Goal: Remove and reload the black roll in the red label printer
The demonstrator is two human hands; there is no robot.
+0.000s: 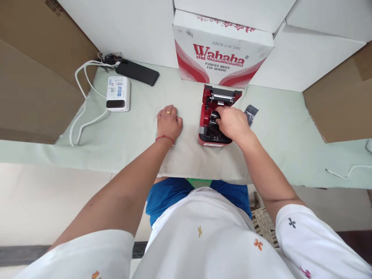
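A small red and black device [211, 142], which looks like a label printer, stands on the cloth with its lid [222, 95] tipped up at the back. My right hand [234, 122] reaches into it from the right. Its thumb and fingers are closed at a shiny black roll [214, 117] inside; the hand hides part of the interior. To the left of the device, apart from it, my left hand [168, 123] rests on the cloth with its fingers curled in and nothing visible in them. A dark printed packet or slip [251, 113] lies just beyond my right hand.
A white power bank [118, 93] with white cables [76, 112] and a black phone [137, 72] lie at the left. Behind the device stands a Wahaha carton [222, 54] among white boxes. Brown cardboard [37, 85] borders the left, more cardboard [343, 97] the right.
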